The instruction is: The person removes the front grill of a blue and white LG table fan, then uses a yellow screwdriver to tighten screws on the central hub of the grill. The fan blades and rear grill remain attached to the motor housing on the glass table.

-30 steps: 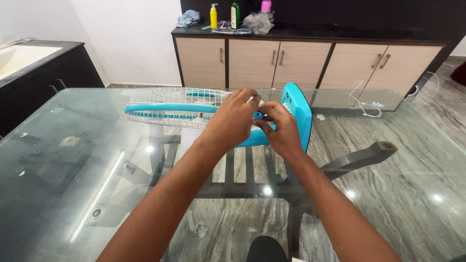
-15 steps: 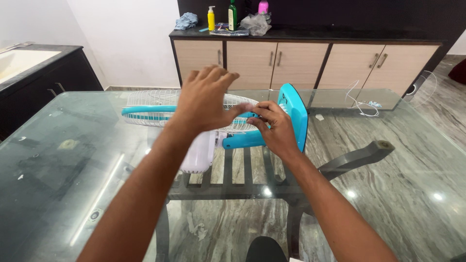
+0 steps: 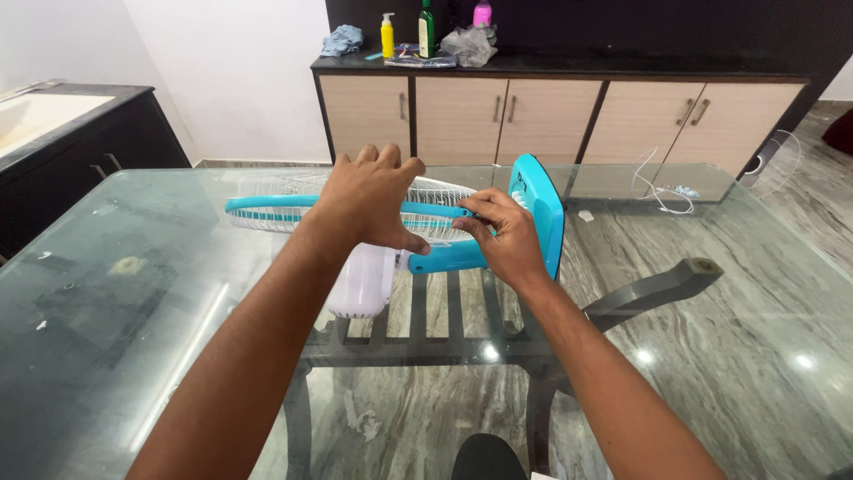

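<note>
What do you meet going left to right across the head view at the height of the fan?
White fan grille with blue rim → left hand on the grille → right hand → upright blue fan base → white cord.

I count one turquoise-and-white plastic table fan (image 3: 462, 253) lying on one glass-topped table (image 3: 133, 293), with my two hands on it: my left hand (image 3: 369, 200) and my right hand (image 3: 505, 233). On the dark counter behind stand three bottles: one yellow pump bottle (image 3: 387, 34), one green bottle (image 3: 426, 28), one pink bottle (image 3: 482, 12).
</note>
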